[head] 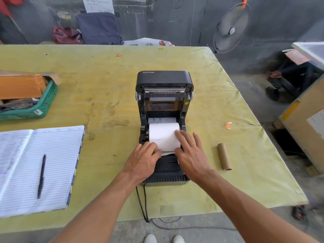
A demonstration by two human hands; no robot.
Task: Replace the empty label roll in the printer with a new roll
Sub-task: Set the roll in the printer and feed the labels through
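The black label printer (pixel 164 79) stands in the middle of the table with its lid raised. A full white label roll (pixel 164 135) sits in its bay. My left hand (pixel 142 161) rests on the printer's front with its fingertips on the roll's loose paper end (pixel 168 153). Over the roll's right side lies my right hand (pixel 192 154), fingers spread, thumb at the paper edge. The empty brown cardboard core (pixel 224 156) lies on the table to the right of the printer.
An open lined notebook (pixel 57 165) with a black pen (pixel 41 176) lies at the left. A green basket (pixel 43 104) holding cardboard stands at the far left. Black cables (pixel 142 202) run off the table's front edge. A small orange scrap (pixel 228 125) lies right of the printer.
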